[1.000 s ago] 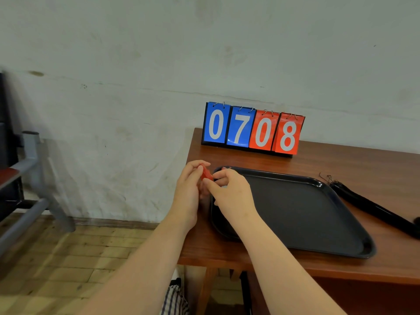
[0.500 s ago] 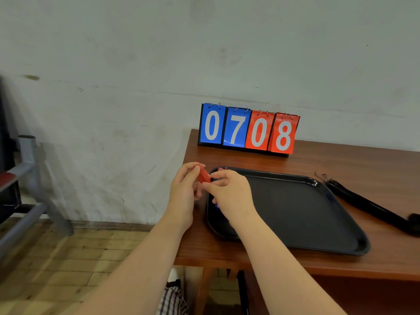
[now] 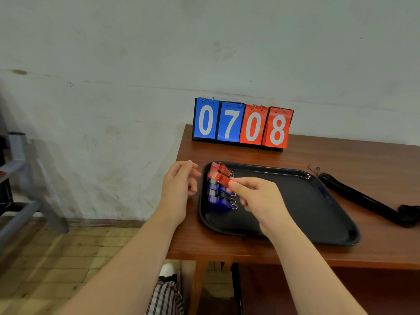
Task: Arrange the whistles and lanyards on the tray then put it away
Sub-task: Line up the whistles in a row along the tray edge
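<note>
A black tray [image 3: 318, 208] lies on the wooden table [image 3: 341, 153]. Along the tray's left edge stands a row of whistles: one red whistle [image 3: 223, 168] at the far end, then blue whistles [image 3: 217, 200] toward me. My right hand [image 3: 256, 196] pinches a second red whistle [image 3: 219, 178] just above that row, between the far red one and the blue ones. My left hand [image 3: 179, 187] hovers left of the tray with relaxed fingers, holding nothing. A bundle of black lanyards [image 3: 363, 198] lies on the table right of the tray.
A flip scoreboard [image 3: 242, 123] reading 0708 stands at the back of the table against the wall. A grey metal frame [image 3: 20, 178] is at the far left above the wooden floor [image 3: 56, 258]. The table's left edge is right under my left hand.
The red whistle passed from between both hands to my right hand alone, which moved it over the tray's row. My left hand let go and drew back to the left.
</note>
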